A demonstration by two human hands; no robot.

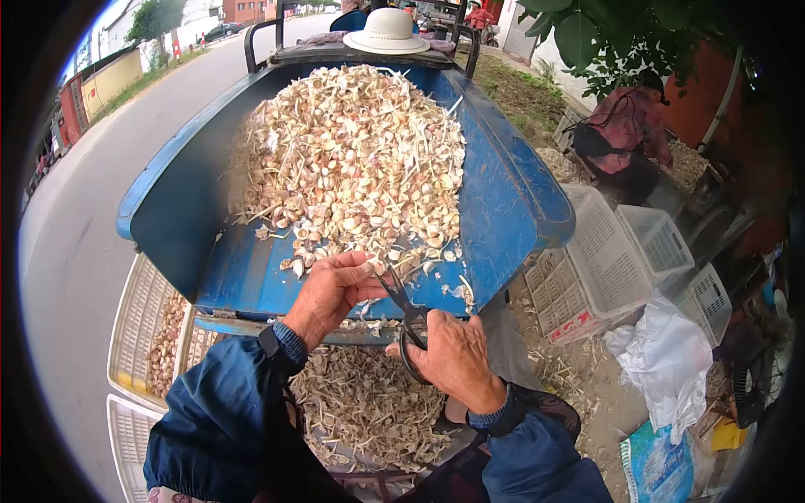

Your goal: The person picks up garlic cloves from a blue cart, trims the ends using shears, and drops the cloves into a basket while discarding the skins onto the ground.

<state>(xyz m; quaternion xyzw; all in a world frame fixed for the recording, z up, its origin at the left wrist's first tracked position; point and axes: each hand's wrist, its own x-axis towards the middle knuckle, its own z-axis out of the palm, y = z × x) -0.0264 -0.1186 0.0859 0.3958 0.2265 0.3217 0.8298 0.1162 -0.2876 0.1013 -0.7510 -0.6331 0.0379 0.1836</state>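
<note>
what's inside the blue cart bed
A heap of garlic cloves. Patches of bare floor show at the near end; whatever lies beneath the heap is covered and can't be seen.

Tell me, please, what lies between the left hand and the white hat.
The head view shows a heap of garlic cloves in the blue cart between the left hand and hat.

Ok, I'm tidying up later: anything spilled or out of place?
Yes: loose trimmings litter the ground beside the right-hand crates, outside the scrap heap. The white hat on the far end of the blue cart looks unrelated to the garlic.
</note>
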